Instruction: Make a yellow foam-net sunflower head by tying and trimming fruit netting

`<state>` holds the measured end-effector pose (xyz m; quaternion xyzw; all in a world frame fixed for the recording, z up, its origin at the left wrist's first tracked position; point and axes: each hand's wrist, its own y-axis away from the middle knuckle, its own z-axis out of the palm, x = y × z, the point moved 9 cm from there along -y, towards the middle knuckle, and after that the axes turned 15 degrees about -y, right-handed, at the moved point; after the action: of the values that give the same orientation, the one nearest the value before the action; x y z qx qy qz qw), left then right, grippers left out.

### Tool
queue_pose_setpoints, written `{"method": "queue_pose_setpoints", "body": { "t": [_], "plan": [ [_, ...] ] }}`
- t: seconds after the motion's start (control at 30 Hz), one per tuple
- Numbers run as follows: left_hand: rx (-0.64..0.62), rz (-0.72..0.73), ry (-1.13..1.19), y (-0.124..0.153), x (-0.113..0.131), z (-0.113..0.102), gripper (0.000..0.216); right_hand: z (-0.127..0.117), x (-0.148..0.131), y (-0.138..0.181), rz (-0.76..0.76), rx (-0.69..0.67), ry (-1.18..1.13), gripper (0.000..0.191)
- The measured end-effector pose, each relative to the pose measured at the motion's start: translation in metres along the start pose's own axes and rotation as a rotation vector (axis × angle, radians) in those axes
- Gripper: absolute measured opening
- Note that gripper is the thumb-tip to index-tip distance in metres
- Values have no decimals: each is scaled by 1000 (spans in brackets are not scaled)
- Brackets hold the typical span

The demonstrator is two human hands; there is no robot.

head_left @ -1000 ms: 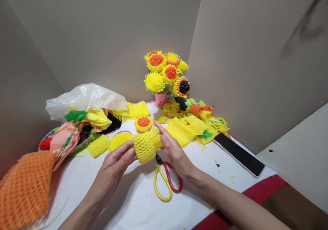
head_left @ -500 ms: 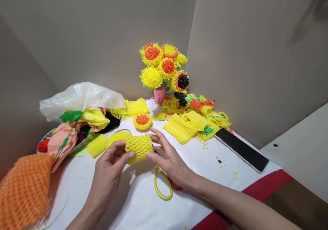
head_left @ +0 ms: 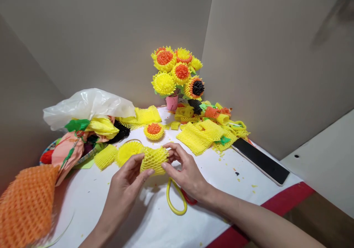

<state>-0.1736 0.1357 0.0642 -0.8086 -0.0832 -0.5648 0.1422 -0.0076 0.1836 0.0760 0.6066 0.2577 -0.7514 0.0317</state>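
Between my two hands I hold a short piece of yellow foam netting above the white-covered table. My left hand pinches its left side, thumb in front and fingers behind. At the right edge, my right hand grips it with thumb and fingertips. Under my right hand lies a pair of scissors with a yellow and a red handle loop; the blades are hidden. A fluffy yellow foam disc lies behind my left hand. Farther back is a yellow foam flower head with an orange centre.
A pink pot holds several foam sunflowers at the back. Foam net scraps and a phone lie to the right. On the left are a basket of materials, a plastic bag and orange netting.
Both hands have shifted slightly, the left one to the right. The netting moved a little right and tilted, uncovering more of the fluffy yellow disc.
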Motion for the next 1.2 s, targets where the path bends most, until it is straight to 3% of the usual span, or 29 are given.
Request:
{"method": "queue_pose_setpoints", "body": {
  "t": [0.3,0.53,0.8,0.97,1.2],
  "plan": [
    [65,120,-160,2,12,-12,18,0,-12,3,-54,-25,-43,39],
    [137,247,-299,7,27,-18,22,2,-10,5,-32,-51,2,35],
    [135,361,-361,11,39,-13,18,-2,-31,3,-186,-54,226,33],
    [51,476,-416,20,53,-1,23,7,-13,0,4,-204,49,28],
    [-45,474,-437,14,55,-5,19,-2,10,-5,183,-105,-314,22]
  ]
}}
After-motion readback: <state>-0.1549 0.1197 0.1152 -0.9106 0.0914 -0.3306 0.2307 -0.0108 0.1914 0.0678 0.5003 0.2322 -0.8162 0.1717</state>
